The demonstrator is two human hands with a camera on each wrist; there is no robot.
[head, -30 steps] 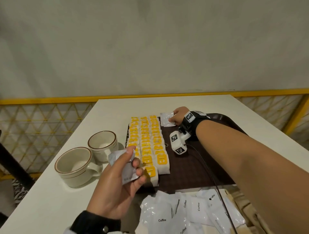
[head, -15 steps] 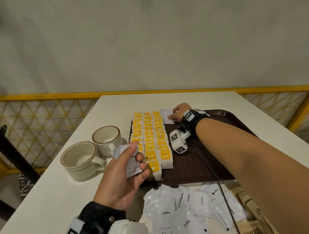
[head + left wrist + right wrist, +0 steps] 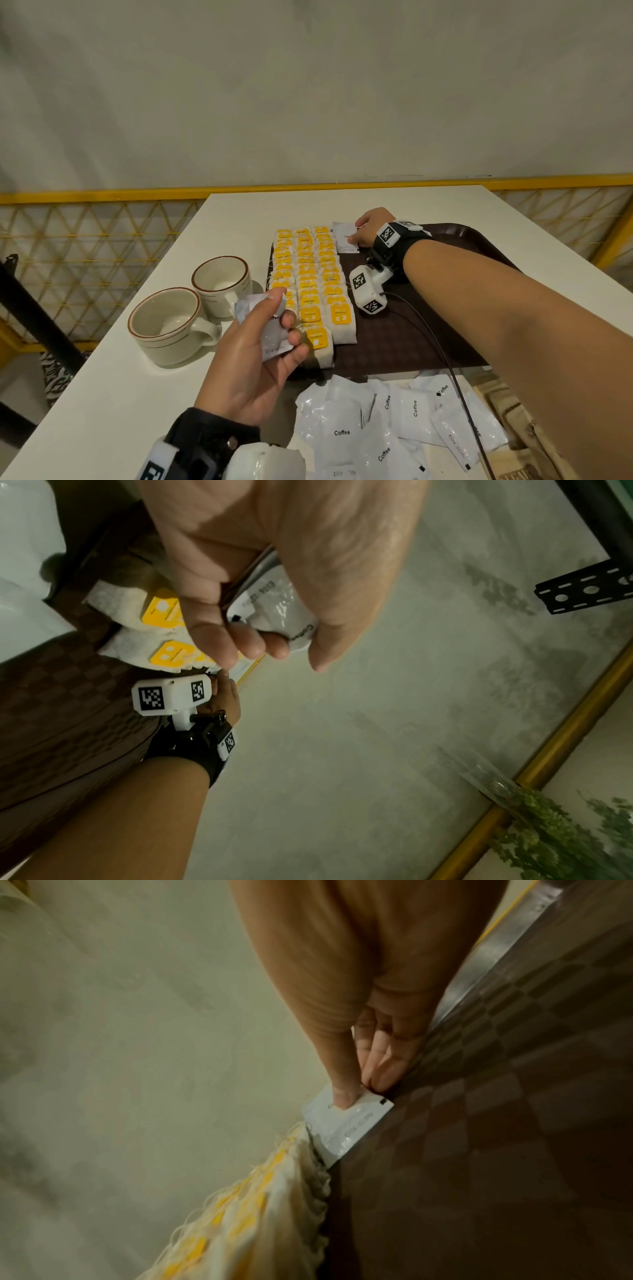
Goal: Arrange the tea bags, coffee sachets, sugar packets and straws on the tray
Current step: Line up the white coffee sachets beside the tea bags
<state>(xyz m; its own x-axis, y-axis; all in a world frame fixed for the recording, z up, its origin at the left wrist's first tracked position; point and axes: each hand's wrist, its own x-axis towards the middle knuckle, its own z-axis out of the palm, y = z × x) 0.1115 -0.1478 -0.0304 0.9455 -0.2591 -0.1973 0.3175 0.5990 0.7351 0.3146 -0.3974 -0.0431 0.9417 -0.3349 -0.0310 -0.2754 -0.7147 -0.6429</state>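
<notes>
A dark brown tray (image 3: 411,342) carries three rows of yellow-tagged tea bags (image 3: 308,274) along its left side. At the far end of those rows a white coffee sachet (image 3: 343,236) lies on the tray. My right hand (image 3: 359,240) pinches it, thumb on top, fingers at its edge (image 3: 356,1093). My left hand (image 3: 284,318) is raised over the tray's near left corner and grips another coffee sachet (image 3: 274,337), also seen in the left wrist view (image 3: 277,607). A loose pile of coffee sachets (image 3: 376,428) lies in front of the tray.
Two empty cream cups (image 3: 164,325) (image 3: 221,284) stand on the white table left of the tray. A brown bag (image 3: 520,428) sits at the near right. A yellow lattice railing (image 3: 85,240) runs behind the table. The tray's right half is bare.
My right hand has lowered its sachet flat onto the tray's far end beside the tea bags. My left hand stays raised with its sachet.
</notes>
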